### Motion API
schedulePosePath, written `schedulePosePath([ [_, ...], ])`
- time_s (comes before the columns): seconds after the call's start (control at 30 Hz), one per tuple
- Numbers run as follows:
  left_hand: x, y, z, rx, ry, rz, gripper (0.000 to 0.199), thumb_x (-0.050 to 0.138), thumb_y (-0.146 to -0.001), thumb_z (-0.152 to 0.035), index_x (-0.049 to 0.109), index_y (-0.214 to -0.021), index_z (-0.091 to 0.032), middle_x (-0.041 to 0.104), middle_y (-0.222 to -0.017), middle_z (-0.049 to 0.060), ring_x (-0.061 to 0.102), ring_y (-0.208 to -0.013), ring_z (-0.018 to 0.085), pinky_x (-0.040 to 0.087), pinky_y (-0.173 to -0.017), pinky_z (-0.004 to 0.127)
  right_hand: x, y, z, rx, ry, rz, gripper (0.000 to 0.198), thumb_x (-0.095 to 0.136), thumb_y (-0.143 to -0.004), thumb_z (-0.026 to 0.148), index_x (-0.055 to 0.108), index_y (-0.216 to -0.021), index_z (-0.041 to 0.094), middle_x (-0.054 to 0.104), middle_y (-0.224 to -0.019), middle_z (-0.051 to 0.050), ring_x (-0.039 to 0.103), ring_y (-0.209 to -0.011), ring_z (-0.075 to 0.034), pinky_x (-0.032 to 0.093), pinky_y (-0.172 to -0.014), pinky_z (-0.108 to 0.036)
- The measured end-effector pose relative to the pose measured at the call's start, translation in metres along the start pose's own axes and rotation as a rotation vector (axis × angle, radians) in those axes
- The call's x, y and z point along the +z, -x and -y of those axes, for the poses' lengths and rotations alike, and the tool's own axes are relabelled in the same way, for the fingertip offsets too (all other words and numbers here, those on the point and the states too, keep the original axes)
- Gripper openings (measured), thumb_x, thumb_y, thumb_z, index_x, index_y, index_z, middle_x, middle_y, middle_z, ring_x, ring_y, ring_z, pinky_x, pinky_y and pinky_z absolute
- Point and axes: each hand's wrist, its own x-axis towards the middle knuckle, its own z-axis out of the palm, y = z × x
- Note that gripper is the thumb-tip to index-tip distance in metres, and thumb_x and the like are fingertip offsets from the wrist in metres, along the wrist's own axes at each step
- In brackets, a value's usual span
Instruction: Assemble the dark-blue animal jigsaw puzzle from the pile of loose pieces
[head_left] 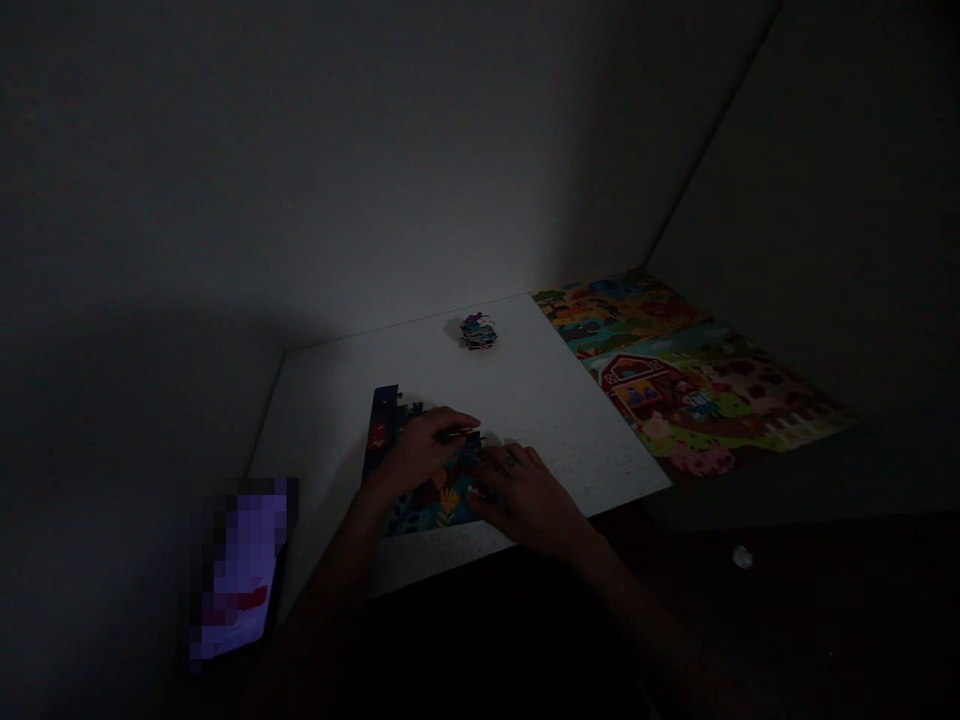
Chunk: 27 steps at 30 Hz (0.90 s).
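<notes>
A partly assembled jigsaw puzzle [448, 505] with dark blue edges and orange plant shapes lies flat on the white table [570, 440]. Over its upper part is my left hand [424, 447], its fingers closed on a thin dark puzzle piece [457, 433]. My right hand [525, 490] rests at the puzzle's right edge, fingers bent and thumb drawn in towards them. Whatever lies between those fingers is too dark to make out. Both hands hide part of the puzzle.
Farther back stands a small stack of puzzle pieces [478, 332]. Two colourful pictures, a farm scene [720, 405] and an animal scene [622, 312], lie on the right. A lit, blurred screen [251, 570] is at lower left. Walls border the table behind; the room is dim.
</notes>
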Motion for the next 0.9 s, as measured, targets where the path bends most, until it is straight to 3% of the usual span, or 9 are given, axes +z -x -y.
schedulePosePath([
  [0.2, -0.009, 0.006, -0.014, 0.009, -0.178, 0.165, 0.020, 0.064, -0.080, -0.011, 0.071, -0.093, -0.023, 0.068, -0.095, 0.002, 0.064, -0.090, 0.017, 0.054, -0.083, 0.032, 0.001, 0.001, -0.002, -0.019, 0.008, -0.026, 0.027, 0.053, -0.095, 0.039, 0.062, -0.116, 0.023, 0.059, -0.126, -0.009, 0.051, -0.112, -0.027, 0.044, -0.093, -0.044],
  [0.33, -0.006, 0.014, -0.017, 0.081, -0.340, 0.148, 0.028, 0.066, -0.079, -0.012, 0.069, -0.103, -0.026, 0.067, -0.104, 0.002, 0.061, -0.103, 0.019, 0.050, -0.094, 0.037, 0.003, 0.002, -0.003, -0.026, 0.009, -0.045, 0.029, 0.053, -0.095, 0.038, 0.061, -0.119, 0.024, 0.059, -0.126, -0.009, 0.050, -0.113, -0.027, 0.044, -0.093, -0.045],
  [0.43, -0.003, 0.012, -0.013, 0.037, -0.341, 0.077, 0.020, 0.061, -0.085, -0.019, 0.068, -0.103, -0.024, 0.068, -0.102, 0.003, 0.062, -0.100, 0.019, 0.049, -0.094, 0.038, 0.002, 0.003, -0.003, -0.020, -0.007, -0.042, 0.028, 0.054, -0.095, 0.035, 0.060, -0.119, 0.024, 0.062, -0.119, -0.008, 0.052, -0.110, -0.026, 0.044, -0.091, -0.043],
  [0.57, -0.005, -0.008, 0.000, -0.099, -0.292, 0.000, 0.018, 0.055, -0.090, -0.030, 0.069, -0.098, -0.021, 0.071, -0.100, 0.005, 0.066, -0.095, 0.021, 0.051, -0.089, 0.037, 0.001, 0.003, -0.003, -0.009, -0.029, -0.017, 0.024, 0.053, -0.095, 0.037, 0.062, -0.113, 0.023, 0.062, -0.115, -0.008, 0.052, -0.106, -0.024, 0.043, -0.090, -0.041],
  [0.73, -0.014, -0.037, 0.009, -0.185, -0.162, 0.147, 0.023, 0.056, -0.087, -0.039, 0.070, -0.093, -0.021, 0.073, -0.098, 0.005, 0.068, -0.092, 0.021, 0.053, -0.083, 0.034, 0.001, 0.003, -0.004, -0.010, -0.040, -0.029, 0.024, 0.054, -0.095, 0.036, 0.062, -0.114, 0.023, 0.062, -0.116, -0.009, 0.051, -0.107, -0.024, 0.042, -0.091, -0.042],
  [0.9, -0.020, -0.059, 0.000, -0.133, -0.158, 0.197, 0.023, 0.056, -0.087, -0.039, 0.070, -0.092, -0.022, 0.073, -0.096, 0.005, 0.067, -0.086, 0.019, 0.051, -0.080, 0.032, 0.000, 0.003, -0.004, -0.012, -0.047, -0.041, 0.025, 0.053, -0.095, 0.036, 0.062, -0.115, 0.023, 0.062, -0.119, -0.009, 0.051, -0.110, -0.026, 0.042, -0.092, -0.043],
])
